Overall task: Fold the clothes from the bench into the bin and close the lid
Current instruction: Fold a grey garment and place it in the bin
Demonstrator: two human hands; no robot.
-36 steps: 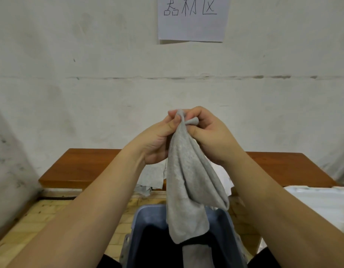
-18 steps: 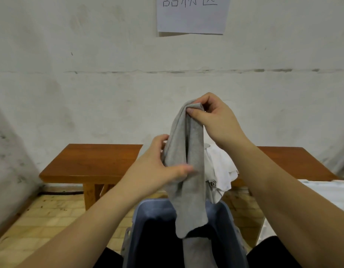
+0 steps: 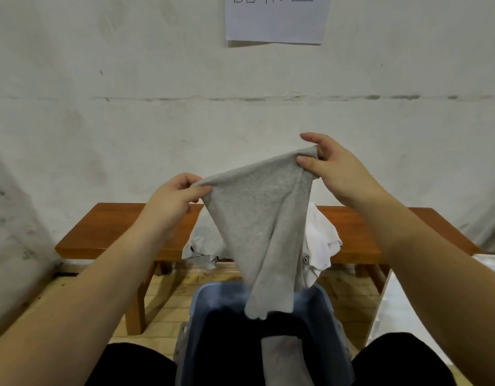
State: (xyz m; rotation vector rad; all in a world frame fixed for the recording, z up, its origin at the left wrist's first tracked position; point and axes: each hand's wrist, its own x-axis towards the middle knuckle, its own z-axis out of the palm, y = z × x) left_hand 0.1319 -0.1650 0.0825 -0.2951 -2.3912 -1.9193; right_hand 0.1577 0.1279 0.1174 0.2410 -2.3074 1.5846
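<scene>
Both hands pinch the top edge: left hand (image 3: 176, 196) on one corner, right hand (image 3: 328, 167) higher on the other, the grey garment (image 3: 264, 227) stretched between them and hanging over the blue bin (image 3: 328, 310). Folding looks underway; next, bring corners together. More clothes (image 3: 320, 243) wait on the bench (image 3: 101, 232).
</scene>
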